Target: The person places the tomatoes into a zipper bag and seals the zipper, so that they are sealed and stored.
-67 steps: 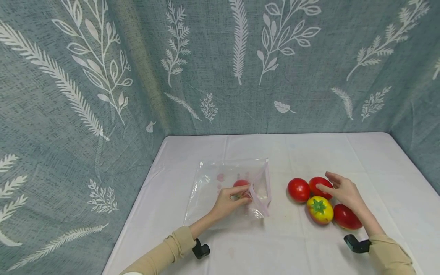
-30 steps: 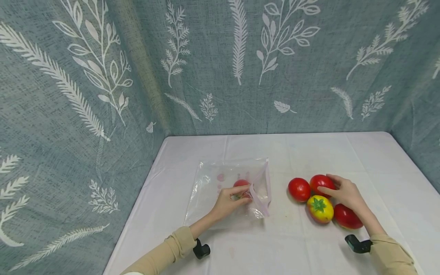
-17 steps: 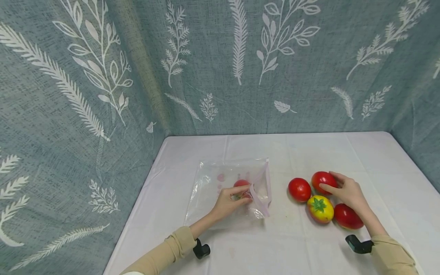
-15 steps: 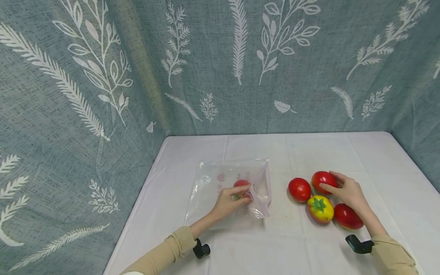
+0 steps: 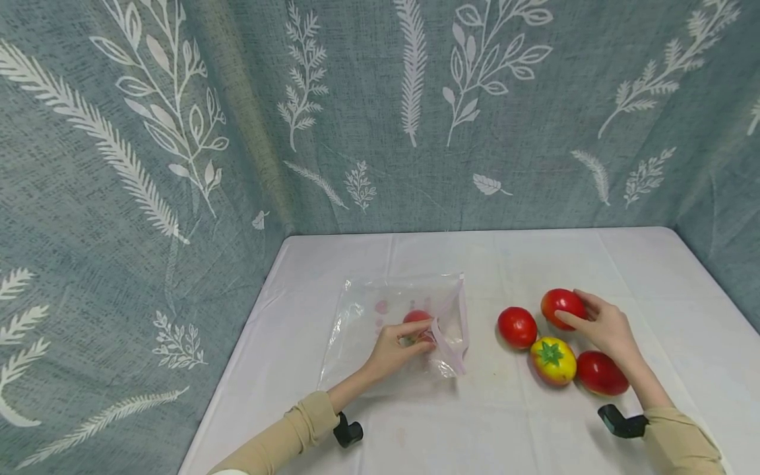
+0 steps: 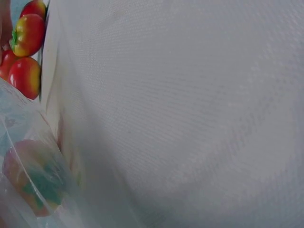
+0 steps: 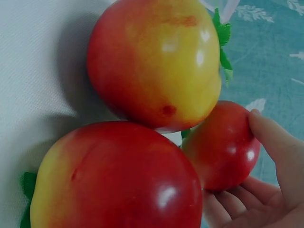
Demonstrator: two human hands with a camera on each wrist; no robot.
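My right hand [image 5: 570,308] grips a red tomato [image 5: 558,303], raised a little above the white tablecloth [image 5: 534,264]; the right wrist view shows this held tomato [image 7: 223,147] with my thumb and fingers [image 7: 278,142] curled round it. Three more tomatoes lie close by: a red one [image 5: 516,327], a yellow-red one [image 5: 553,361] and another red one [image 5: 601,373]. My left hand [image 5: 429,334] pinches the pink rim at the mouth of a clear zip bag [image 5: 380,330]. One tomato [image 5: 417,316] lies inside the bag, seen blurred through the plastic as the bagged tomato [image 6: 33,180].
Blue-grey leaf-print curtains [image 5: 380,112] wall the table at the back and on both sides. The cloth-covered table runs back to the curtain behind the bag and tomatoes. A black wrist camera mount [image 5: 617,422] shows at my right sleeve.
My right hand reached down, closed round the farthest red tomato and raised it slightly up and back from the pile. The left hand and the bag have stayed still.
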